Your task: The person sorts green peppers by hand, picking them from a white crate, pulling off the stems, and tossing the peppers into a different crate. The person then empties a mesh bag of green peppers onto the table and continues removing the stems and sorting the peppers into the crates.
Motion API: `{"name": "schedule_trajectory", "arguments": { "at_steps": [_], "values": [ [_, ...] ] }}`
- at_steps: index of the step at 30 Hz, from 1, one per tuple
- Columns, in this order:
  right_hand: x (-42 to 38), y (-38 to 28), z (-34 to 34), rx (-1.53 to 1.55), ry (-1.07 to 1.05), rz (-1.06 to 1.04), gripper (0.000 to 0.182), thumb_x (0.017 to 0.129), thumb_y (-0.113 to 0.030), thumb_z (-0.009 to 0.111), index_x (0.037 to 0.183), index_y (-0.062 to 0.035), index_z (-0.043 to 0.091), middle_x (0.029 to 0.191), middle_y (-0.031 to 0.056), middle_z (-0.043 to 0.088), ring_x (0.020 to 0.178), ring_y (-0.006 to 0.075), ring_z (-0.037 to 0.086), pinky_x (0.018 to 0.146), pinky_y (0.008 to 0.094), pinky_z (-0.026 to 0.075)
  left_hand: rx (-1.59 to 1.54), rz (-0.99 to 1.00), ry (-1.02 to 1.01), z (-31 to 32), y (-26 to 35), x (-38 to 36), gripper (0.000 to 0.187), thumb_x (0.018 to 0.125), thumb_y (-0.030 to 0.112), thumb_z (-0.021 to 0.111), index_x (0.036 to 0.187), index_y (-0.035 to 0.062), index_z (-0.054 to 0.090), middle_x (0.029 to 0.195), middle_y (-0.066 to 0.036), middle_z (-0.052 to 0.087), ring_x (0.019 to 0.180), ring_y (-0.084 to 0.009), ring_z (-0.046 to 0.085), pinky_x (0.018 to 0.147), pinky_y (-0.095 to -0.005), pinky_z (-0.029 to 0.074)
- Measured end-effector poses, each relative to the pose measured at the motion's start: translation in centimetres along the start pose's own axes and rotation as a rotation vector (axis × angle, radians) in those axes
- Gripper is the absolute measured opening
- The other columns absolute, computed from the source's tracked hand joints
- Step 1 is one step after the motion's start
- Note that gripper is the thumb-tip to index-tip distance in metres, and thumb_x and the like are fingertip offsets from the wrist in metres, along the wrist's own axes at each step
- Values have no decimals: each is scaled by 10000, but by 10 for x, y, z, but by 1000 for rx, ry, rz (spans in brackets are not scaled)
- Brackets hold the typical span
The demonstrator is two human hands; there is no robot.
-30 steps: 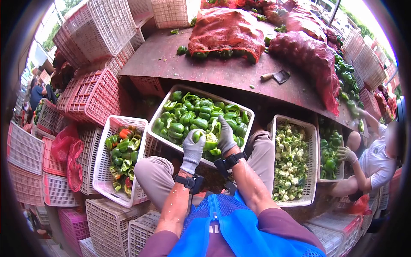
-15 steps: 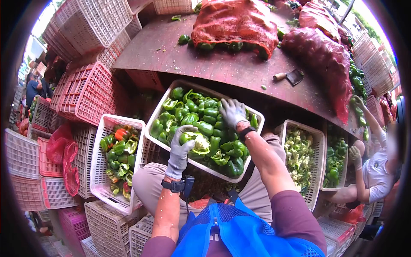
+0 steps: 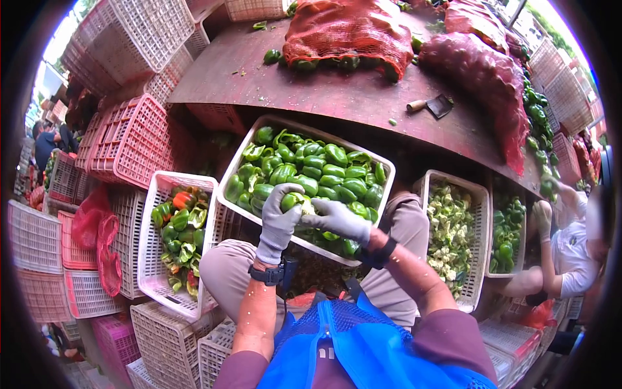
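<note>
My left hand [image 3: 280,223], in a grey glove, is closed around a green bell pepper [image 3: 291,200] with a pale cut side. Against that pale part, the gloved fingers of my right hand [image 3: 342,222] are pinched; my hands partly hide the spot they grip. Both hands are over the near side of a white crate [image 3: 393,172] tilted across my lap. Many green bell peppers [image 3: 337,154] fill it, some whole and some cut open.
At left stands a crate [image 3: 148,259] of mixed peppers; at right, a crate [image 3: 481,259] of pale green trimmings. The table ahead bears red mesh sacks [image 3: 346,29] and a cleaver [image 3: 440,106]. A co-worker [image 3: 573,253] sits at far right, amid stacked crates.
My right hand has left the peppers at the crate's right side and come to the pepper in my left hand. The held pepper is now more covered by my fingers.
</note>
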State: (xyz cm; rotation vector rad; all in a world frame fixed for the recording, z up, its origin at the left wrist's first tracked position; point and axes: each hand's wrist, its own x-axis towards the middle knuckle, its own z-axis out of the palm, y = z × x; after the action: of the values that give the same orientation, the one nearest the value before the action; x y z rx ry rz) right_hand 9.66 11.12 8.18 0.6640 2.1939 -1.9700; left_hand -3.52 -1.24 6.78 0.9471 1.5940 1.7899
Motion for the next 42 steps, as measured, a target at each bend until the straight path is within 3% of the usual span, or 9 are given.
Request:
{"name": "schedule_trajectory", "arguments": {
  "at_steps": [8, 10, 13, 17, 19, 25, 30, 34, 42],
  "values": [
    [-12, 52, 45, -221, 455, -83, 288, 911, -318, 637, 969, -36, 656, 914, 198, 689, 809, 384, 664, 725, 468, 504, 416, 153, 78, 20, -9, -36, 284, 722, -74, 519, 951, 41, 644, 913, -44, 639, 846, -126, 611, 781, -262, 496],
    [15, 88, 45, -479, 621, -149, 187, 838, -164, 684, 953, -22, 643, 844, 191, 672, 750, 373, 655, 648, 461, 492, 246, -33, 151, 27, -7, -38, 292, 720, -81, 513, 949, 42, 645, 898, -28, 637, 831, -110, 605, 780, -254, 496],
    [1, 111, 40, 221, 655, -442, 270, 1010, -384, 533, 982, -121, 585, 760, -12, 577, 570, 91, 559, 480, 234, 451, 116, -18, 164, 32, -1, -28, 304, 729, -94, 497, 964, 33, 642, 928, -19, 645, 851, -97, 601, 813, -241, 492],
    [-65, 88, -19, 764, 539, -112, 278, 1006, -302, 561, 1155, -69, 598, 803, 8, 620, 655, 107, 595, 617, 256, 500, 290, 183, 9, 52, -2, 2, 292, 725, -59, 532, 977, 42, 641, 951, -87, 649, 917, -223, 631, 870, -318, 492],
    [-112, 77, -54, 313, 766, -146, 252, 991, -218, 569, 1172, -46, 598, 852, -11, 617, 712, 78, 582, 654, 231, 486, 360, 365, -86, 79, 13, 29, 290, 712, -39, 557, 977, 47, 636, 936, -135, 639, 926, -311, 627, 870, -372, 491],
    [-208, 165, -129, 258, 1229, 17, 251, 977, -290, 602, 1074, -59, 610, 867, -12, 603, 728, 68, 576, 636, 221, 503, 840, 810, -272, 186, -42, 112, 227, 669, 90, 630, 890, 144, 618, 873, -54, 604, 908, -295, 594, 764, -429, 460],
    [-236, 251, -137, -4, 1372, 283, 314, 892, -289, 677, 903, 12, 589, 786, 78, 590, 701, 167, 508, 635, 350, 429, 1354, 346, -730, 233, -176, 124, 599, 908, 427, 565, 1463, 228, 457, 1530, -127, 397, 1388, -399, 367, 1083, -582, 316],
    [-241, 280, -134, -259, 1312, 531, 487, 896, -327, 661, 1150, 85, 615, 952, 270, 677, 875, 419, 644, 773, 436, 488, 1482, 201, -744, 262, -169, 121, 798, 908, 648, 484, 1571, 277, 242, 1629, -118, 236, 1477, -434, 205, 1093, -715, 216],
    [-217, 276, -153, -526, 1282, 739, 421, 875, -339, 682, 1077, 28, 634, 985, 240, 670, 909, 415, 642, 796, 473, 490, 1538, 95, -803, 273, -152, 125, 845, 867, 727, 477, 1572, 327, 236, 1632, -121, 222, 1474, -449, 205, 1089, -740, 185]
  ]
}}
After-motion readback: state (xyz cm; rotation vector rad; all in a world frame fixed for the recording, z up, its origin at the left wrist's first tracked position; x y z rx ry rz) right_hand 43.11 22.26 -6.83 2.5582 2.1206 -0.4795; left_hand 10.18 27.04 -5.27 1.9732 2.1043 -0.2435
